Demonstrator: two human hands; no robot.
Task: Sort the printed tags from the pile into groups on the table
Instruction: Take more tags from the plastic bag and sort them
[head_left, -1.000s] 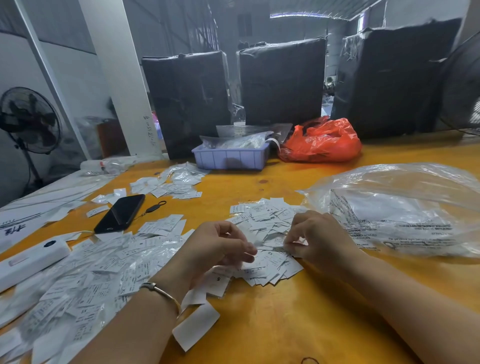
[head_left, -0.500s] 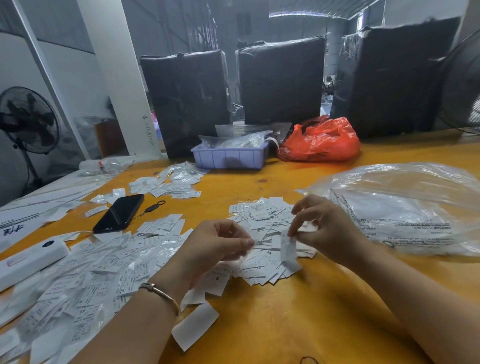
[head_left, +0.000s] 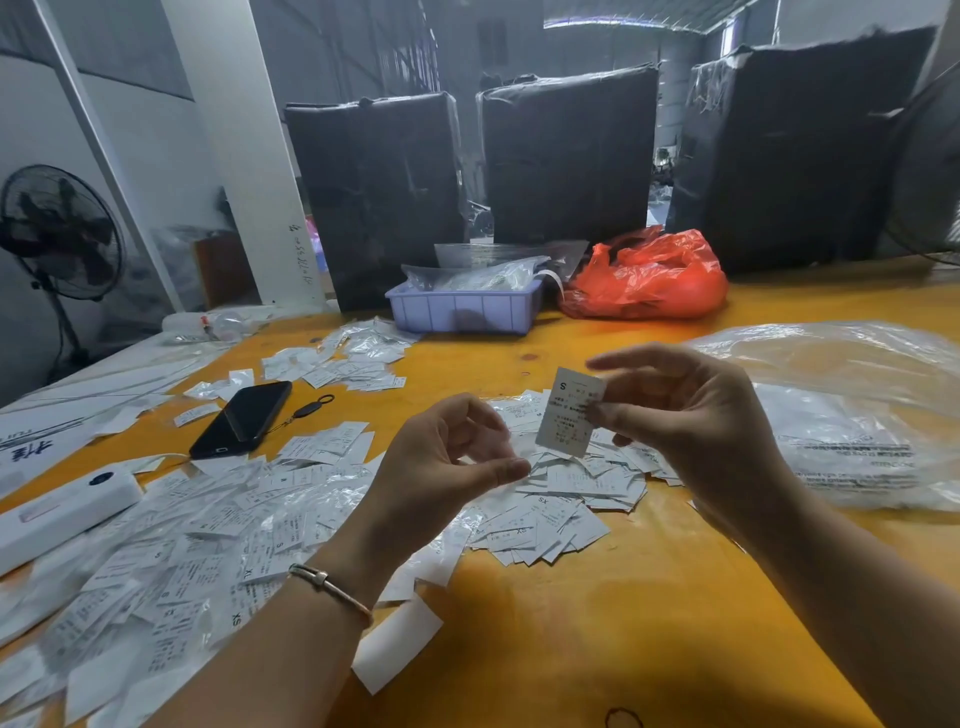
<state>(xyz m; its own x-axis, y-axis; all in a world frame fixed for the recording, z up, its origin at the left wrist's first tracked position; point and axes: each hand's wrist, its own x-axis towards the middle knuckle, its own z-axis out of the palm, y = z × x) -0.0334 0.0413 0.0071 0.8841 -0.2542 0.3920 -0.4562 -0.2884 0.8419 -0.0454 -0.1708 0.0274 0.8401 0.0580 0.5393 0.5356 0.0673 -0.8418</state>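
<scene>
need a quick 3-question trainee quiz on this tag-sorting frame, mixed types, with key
1. True or false: the right hand pinches a tag lifted above the pile.
2. Which size letter is printed at the top of the held tag? A) L B) S C) M
3. Fill in: the phone lies on the table to the ____ of the left hand.

Key: 1 true; 2 B; 3 left
</scene>
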